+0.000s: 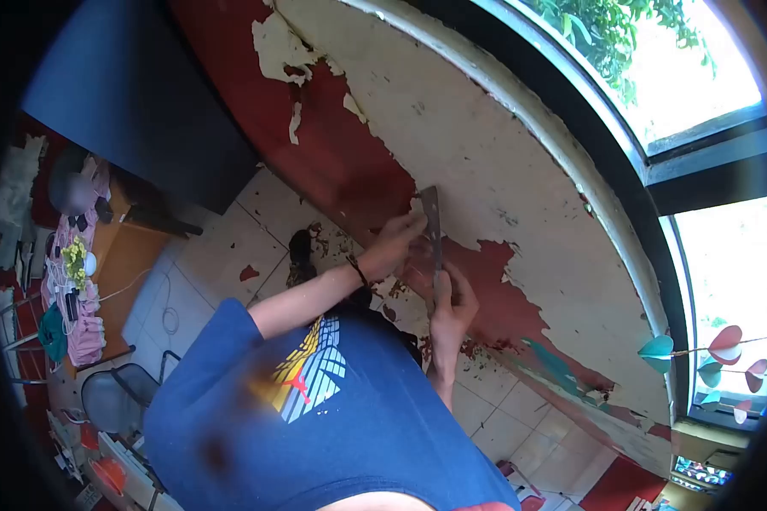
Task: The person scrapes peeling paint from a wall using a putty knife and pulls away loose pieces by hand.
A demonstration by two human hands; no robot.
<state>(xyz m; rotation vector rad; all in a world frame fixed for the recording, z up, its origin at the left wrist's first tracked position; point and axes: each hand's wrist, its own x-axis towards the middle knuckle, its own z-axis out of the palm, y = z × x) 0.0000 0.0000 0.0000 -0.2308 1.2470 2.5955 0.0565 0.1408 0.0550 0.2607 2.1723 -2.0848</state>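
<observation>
A long, flat metal scraper [435, 230] lies with its tip against the wall, at the edge of the peeling cream paint [503, 170]. My right hand [453, 313] is closed around its lower end. My left hand [394, 245], with a dark band at the wrist, has its fingers pressed together on the blade nearer the tip. Some of these fingers are blurred. Dark red surface [349, 140] shows where the cream layer is gone, with ragged edges above and below the tool.
Paint flakes [249, 272] lie on the tiled floor [239, 230]. At the left are a wooden desk [132, 264] with items on it and a chair [119, 404]. Windows [733, 264] and a hanging garland [724, 343] are at the right. A dark panel [145, 94] stands upper left.
</observation>
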